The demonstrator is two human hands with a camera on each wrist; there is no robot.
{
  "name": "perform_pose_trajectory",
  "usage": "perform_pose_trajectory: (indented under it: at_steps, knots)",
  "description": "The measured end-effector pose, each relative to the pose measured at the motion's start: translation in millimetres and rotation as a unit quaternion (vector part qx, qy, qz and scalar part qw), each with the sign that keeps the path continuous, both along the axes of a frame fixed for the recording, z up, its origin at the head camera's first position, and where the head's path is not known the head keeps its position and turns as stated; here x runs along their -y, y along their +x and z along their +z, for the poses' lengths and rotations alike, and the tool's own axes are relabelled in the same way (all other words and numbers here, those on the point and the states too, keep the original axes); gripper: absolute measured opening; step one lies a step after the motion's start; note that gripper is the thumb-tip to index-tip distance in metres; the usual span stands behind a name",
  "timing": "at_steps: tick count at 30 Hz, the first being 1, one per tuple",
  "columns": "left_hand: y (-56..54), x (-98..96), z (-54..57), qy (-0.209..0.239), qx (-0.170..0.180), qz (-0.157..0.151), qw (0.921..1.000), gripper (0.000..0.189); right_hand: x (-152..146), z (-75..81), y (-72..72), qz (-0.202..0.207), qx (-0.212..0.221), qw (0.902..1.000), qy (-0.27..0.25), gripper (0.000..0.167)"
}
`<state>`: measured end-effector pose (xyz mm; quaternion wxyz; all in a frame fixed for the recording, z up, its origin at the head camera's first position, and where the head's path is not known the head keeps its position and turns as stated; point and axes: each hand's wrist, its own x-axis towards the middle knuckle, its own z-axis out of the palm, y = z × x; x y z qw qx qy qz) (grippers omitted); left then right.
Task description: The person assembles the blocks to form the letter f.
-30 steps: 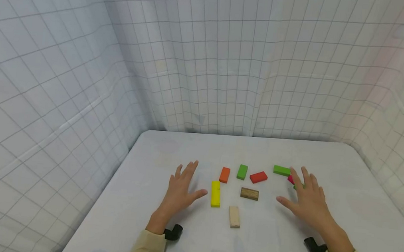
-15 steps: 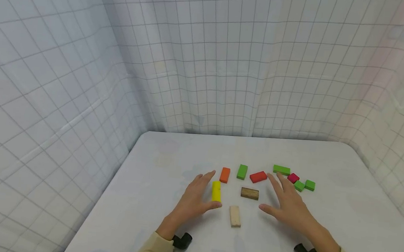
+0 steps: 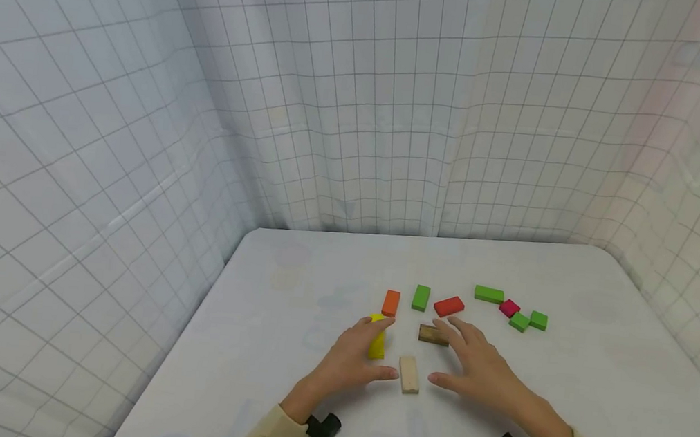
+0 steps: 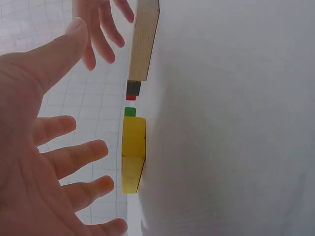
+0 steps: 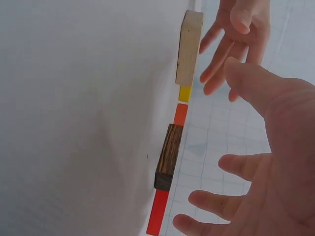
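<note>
At the lower centre of the head view, the left hand (image 3: 351,359) and right hand (image 3: 482,369) had their fingers spread, with the pale block (image 3: 409,376) between them on the white table (image 3: 296,259). The yellow block (image 3: 377,348) lay partly hidden by the left hand, the brown block (image 3: 429,334) by the right.

Beige sleeves (image 3: 275,436) end beside bent black wrist pieces (image 3: 325,429).
</note>
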<state>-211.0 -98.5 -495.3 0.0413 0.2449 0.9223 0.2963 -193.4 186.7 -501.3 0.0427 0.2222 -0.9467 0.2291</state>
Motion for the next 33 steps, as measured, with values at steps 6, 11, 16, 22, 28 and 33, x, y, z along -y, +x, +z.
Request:
perform_pose_trajectory:
  at_steps: [6, 11, 16, 22, 28, 33]
  knots:
    - [3.1, -3.8, 1.4, -0.020, 0.004, -0.035, 0.9992, 0.092, 10, -2.4, 0.9, 0.049, -0.017, 0.9983, 0.027, 0.089]
    - [2.4, -7.6, 3.0, -0.058, -0.007, -0.048, 0.9971, 0.080, 18, 0.4, 3.1, 0.081, -0.030, 0.9954, 0.042, 0.085]
    - [1.5, -13.4, 0.5, -0.117, -0.029, -0.056, 0.9911, 0.065, 24, 2.7, 5.1, 0.093, -0.035, 0.9933, 0.059, 0.070]
    - [2.0, -18.8, 1.4, -0.126, -0.030, -0.049, 0.9904, 0.056, 29, 4.6, 3.8, 0.087, -0.039, 0.9928, 0.073, 0.061]
    - [3.0, -22.4, 3.3, -0.121, -0.031, -0.043, 0.9912, 0.056, 29, 3.7, 2.6, 0.078, -0.041, 0.9933, 0.074, 0.058]
    - [2.9, -26.3, 2.2, -0.122, -0.031, -0.044, 0.9910, 0.058, 25, 1.9, 3.4, 0.073, -0.038, 0.9937, 0.076, 0.058]
